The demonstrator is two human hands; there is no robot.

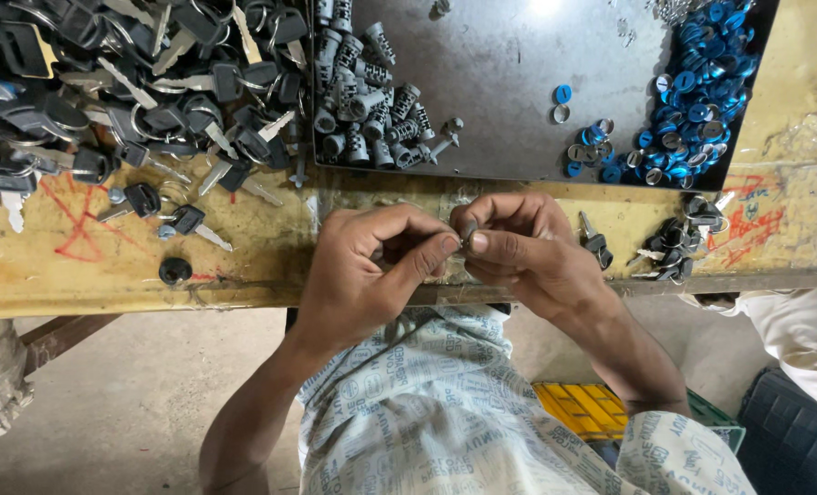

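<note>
Head view: left hand and right hand meeting over the near edge of the yellow bench, fingertips of both pinched together on one small metal part, too small to tell more. Just right of the right hand, a lone black-headed key; farther right, a small cluster of keys. Behind the hands, a dark metal tray with grey lock cylinders at its left and blue caps at its right. Far left, a big heap of black-headed keys. Near that, a round black knob.
</note>
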